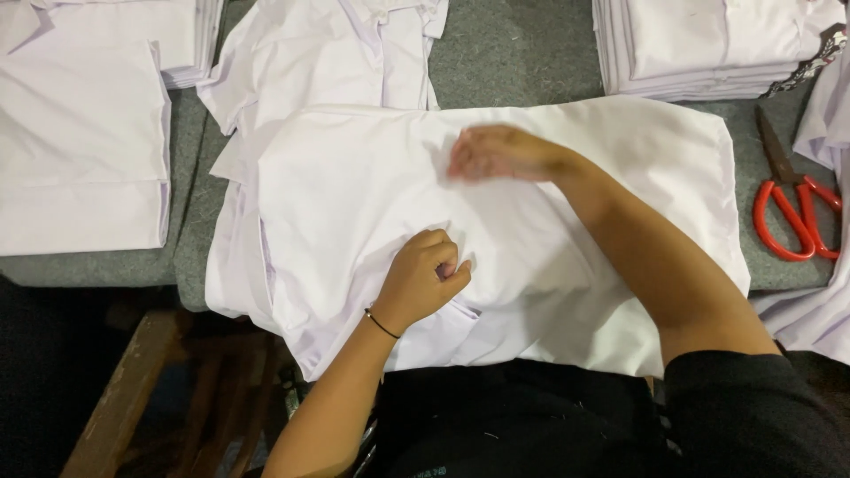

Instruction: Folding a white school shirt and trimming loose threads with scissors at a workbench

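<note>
A white shirt [354, 186] lies spread flat on the grey table [513, 53] in front of me. My left hand [423, 276] is curled into a fist and pinches a fold of the shirt's cloth near its lower middle; a thin black band circles that wrist. My right hand [500, 153] reaches across to the shirt's upper middle, blurred, fingers pressed onto the fabric and seemingly gripping it.
Red-handled scissors [792, 212] lie at the right. A stack of folded white shirts [699, 44] sits at the back right, another folded pile [80, 133] at the left, and a loose shirt [328, 53] lies behind. A wooden frame [124, 398] shows below the table's edge.
</note>
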